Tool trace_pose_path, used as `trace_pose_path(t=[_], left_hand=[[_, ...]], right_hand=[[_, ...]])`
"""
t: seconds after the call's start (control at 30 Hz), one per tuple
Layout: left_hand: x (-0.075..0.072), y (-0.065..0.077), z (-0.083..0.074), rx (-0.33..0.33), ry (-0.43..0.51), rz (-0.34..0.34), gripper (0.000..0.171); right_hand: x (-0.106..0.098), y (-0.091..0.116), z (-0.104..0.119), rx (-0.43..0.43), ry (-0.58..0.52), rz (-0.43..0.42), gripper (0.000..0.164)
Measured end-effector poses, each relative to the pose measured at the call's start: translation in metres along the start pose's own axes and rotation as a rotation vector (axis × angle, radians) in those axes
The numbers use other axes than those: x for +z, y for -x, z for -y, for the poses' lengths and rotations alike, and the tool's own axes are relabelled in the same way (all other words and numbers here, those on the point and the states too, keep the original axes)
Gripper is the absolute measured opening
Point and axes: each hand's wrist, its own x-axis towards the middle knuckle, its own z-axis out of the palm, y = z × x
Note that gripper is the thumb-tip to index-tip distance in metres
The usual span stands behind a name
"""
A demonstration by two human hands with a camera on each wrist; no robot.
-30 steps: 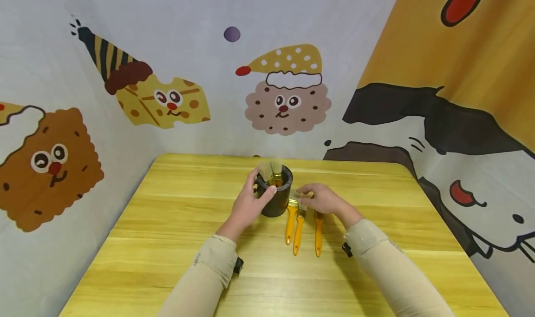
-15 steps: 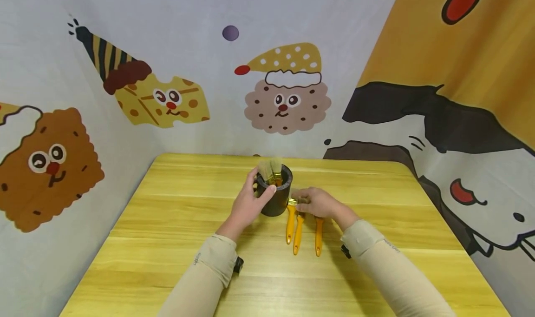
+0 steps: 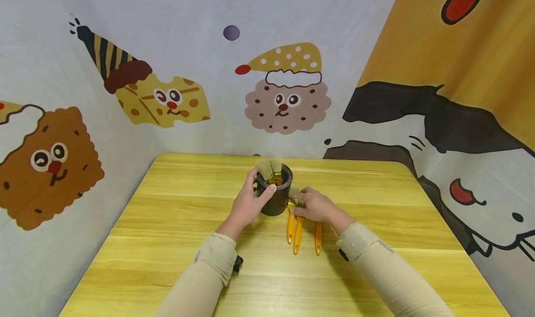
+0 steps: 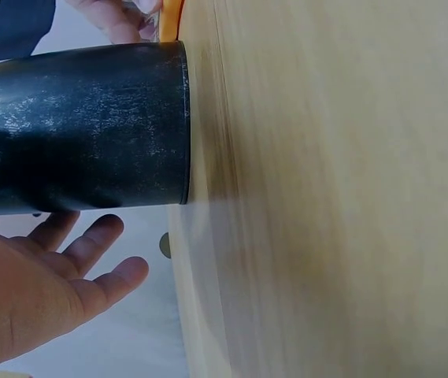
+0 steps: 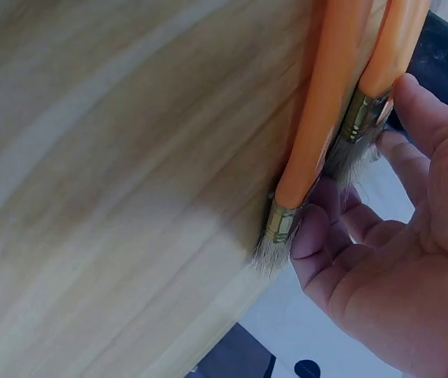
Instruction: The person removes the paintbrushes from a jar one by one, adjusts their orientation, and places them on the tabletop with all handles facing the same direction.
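A black cup (image 3: 273, 206) stands upright on the table, with paintbrushes (image 3: 266, 172) inside, bristles up. My left hand (image 3: 247, 206) holds it at the left, thumb at the rim; in the left wrist view several fingers (image 4: 101, 232) extend beside the cup wall. My right hand (image 3: 319, 208) pinches the leftmost loose paintbrush (image 3: 290, 231) near its metal band, thumb and forefinger on either side. This orange-handled brush shows in the right wrist view, under the thumb (image 5: 420, 110). A middle paintbrush (image 3: 297, 239) and a right paintbrush (image 3: 319, 240) lie beside it, bristle ends hidden by the hand.
The wooden table (image 3: 175, 242) spreads around the cup and brushes. Behind it hangs a white cloth (image 3: 225, 112) printed with cartoon figures, and an orange one (image 3: 501, 52) covers the right side.
My right hand has moved left and down, from hovering over the brushes to pinching the leftmost one. The left hand and cup have stayed in place.
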Motion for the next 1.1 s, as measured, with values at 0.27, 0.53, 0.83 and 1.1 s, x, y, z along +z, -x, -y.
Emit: trace_pose_path(t=[0.27,0.53,0.83,1.1], left_hand=[[-0.001,0.000,-0.001,0.005,-0.006,0.004,0.081],[0.000,0.000,0.001,0.014,-0.017,0.002,0.082],[0.000,-0.002,0.000,0.003,-0.006,-0.002,0.079],[-0.002,0.000,-0.001,0.007,-0.010,0.000,0.081]], right_hand=[[-0.006,0.001,-0.009,-0.023,-0.023,0.011,0.058],[-0.007,0.006,-0.025,-0.035,-0.091,-0.024,0.062],[0.009,0.051,0.009,0.027,0.006,-0.004,0.081],[0.036,0.055,0.007,0.027,0.120,0.063,0.085]])
